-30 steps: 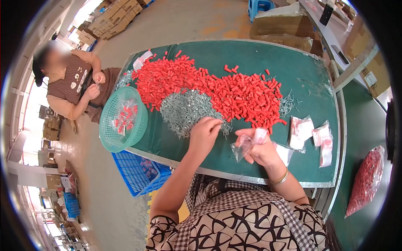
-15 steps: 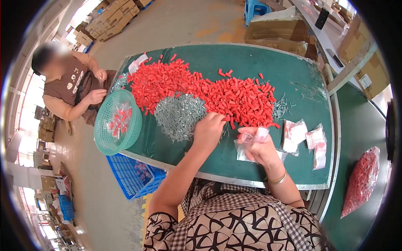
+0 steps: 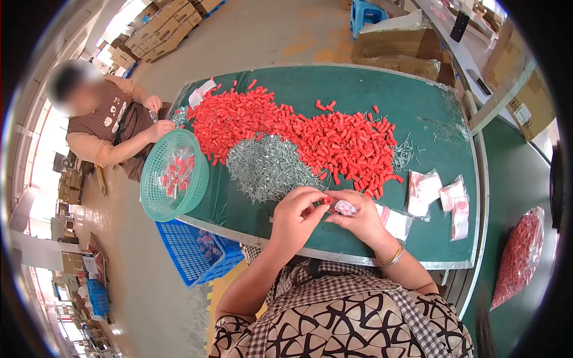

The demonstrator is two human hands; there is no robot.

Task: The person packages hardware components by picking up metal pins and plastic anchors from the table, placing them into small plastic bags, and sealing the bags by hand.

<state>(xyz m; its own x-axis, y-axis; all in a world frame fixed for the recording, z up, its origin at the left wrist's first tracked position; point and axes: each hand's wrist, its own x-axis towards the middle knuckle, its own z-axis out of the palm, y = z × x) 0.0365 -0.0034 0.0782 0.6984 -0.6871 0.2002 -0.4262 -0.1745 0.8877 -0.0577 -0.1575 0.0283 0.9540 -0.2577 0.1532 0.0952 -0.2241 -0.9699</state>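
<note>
Over the near edge of the table, my left hand (image 3: 296,218) pinches a red plastic plug (image 3: 327,200) between thumb and fingertips. Close beside it, my right hand (image 3: 362,222) is closed on a small clear plastic bag (image 3: 345,207), bunched up and whitish. Both hands nearly touch. Just beyond them lies a big heap of red plastic plugs (image 3: 352,140). A pile of silvery screws (image 3: 268,170) sits ahead of my left hand. Flat clear bags (image 3: 395,222) lie under and to the right of my right hand.
A green mesh basket (image 3: 146,185) with filled bags stands at the table's left edge, above a blue crate (image 3: 185,253). More bag stacks (image 3: 422,190) lie right. A co-worker (image 3: 110,128) sits at the left. A large bag of red pieces (image 3: 518,256) rests on the right-hand surface.
My left hand has come back from the heap's edge towards me, now with a red plug. My right hand has moved left and turned, bringing the bag beside it.
</note>
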